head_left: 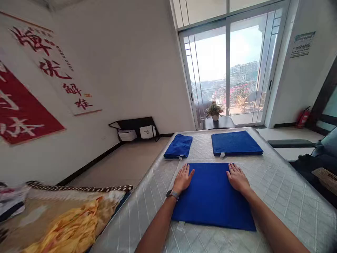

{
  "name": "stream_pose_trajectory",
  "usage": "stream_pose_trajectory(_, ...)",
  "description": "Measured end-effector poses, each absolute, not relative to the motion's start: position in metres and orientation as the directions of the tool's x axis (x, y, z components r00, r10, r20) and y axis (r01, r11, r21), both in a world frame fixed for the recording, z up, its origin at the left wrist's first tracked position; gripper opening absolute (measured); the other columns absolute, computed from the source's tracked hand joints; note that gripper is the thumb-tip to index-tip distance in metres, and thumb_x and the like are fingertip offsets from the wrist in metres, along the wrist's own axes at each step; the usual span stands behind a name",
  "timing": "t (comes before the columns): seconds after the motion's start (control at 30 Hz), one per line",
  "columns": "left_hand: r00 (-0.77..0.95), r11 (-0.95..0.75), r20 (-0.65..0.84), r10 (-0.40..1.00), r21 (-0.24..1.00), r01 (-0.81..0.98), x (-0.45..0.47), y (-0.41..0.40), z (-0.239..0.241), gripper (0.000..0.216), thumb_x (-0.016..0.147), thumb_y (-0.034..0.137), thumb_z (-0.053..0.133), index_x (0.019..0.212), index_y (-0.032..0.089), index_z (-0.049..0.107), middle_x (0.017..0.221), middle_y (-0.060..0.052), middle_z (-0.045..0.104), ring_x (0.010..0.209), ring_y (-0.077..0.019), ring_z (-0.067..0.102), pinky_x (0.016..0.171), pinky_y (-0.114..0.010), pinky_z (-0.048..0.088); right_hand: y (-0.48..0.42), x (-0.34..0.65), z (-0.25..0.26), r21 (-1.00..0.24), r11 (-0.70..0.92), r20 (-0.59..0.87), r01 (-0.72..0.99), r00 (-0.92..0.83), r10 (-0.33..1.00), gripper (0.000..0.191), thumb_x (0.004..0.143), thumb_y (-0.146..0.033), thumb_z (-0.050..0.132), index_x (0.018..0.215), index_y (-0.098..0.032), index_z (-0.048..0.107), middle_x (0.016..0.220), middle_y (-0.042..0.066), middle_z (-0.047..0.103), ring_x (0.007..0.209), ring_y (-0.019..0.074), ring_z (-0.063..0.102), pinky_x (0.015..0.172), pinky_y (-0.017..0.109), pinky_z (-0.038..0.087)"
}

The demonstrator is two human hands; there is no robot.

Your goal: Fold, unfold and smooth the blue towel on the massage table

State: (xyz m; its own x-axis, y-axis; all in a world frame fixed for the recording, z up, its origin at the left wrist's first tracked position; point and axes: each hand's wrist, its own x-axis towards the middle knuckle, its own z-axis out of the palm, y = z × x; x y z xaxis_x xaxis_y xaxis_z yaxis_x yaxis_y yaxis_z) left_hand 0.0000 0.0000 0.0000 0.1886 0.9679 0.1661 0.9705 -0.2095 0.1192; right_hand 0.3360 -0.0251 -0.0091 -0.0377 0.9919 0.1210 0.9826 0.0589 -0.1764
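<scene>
Evidently, two blue pieces are done: a small folded cloth [179, 146] lies at the far left of the mattress [284, 186], and a wider folded stack [236, 143] sits at the far right, its layers showing along the near edge. What seems unfinished is the near blue cloth [212, 198], spread flat and centred on the near side, with a white tag [180, 226] poking out at its near left corner; I judge it to be at a smoothing stage, though how many layers it has I cannot tell. The left hand [183, 179] lies along its far left edge and the right hand [238, 179] along its far right edge. On both, the fingers are straight and close together, thumbs angled inward, pressing the fabric without gripping anything.
</scene>
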Motion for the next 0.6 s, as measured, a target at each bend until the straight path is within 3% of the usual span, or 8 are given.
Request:
stream_pose_trajectory(0.17, 0.164, -0.191, 0.184, 0.969, 0.143, 0.971, -0.0027, 0.0012, -0.0056, 0.087, 0.1, 0.069, 0.008, 0.158, 0.009, 0.033, 0.163, -0.017, 0.033, 0.152, -0.0268, 0.029, 0.124, -0.045, 0.026, -0.0242, 0.3377, -0.008, -0.168, 0.049, 0.101, 0.985, -0.032, 0.994, 0.067, 0.103, -0.042, 0.019, 0.159, -0.007, 0.029, 0.167, 0.01, 0.025, 0.156, 0.0222, 0.014, 0.126, 0.043, 0.013)
stream_pose_trajectory(0.6, 0.149, -0.19, 0.202, 0.968, 0.206, 0.96, 0.0005, -0.0013, -0.0009, 0.09, 0.099, 0.07, 0.009, 0.157, 0.006, 0.034, 0.164, -0.018, 0.031, 0.152, -0.0279, 0.03, 0.125, -0.043, 0.023, -0.0236, 0.3374, -0.0017, -0.07, 0.033, 0.057, 0.997, -0.029, 0.998, 0.067, 0.103, -0.042, 0.017, 0.16, -0.007, 0.025, 0.168, 0.009, 0.021, 0.156, 0.0211, 0.012, 0.126, 0.041, 0.013)
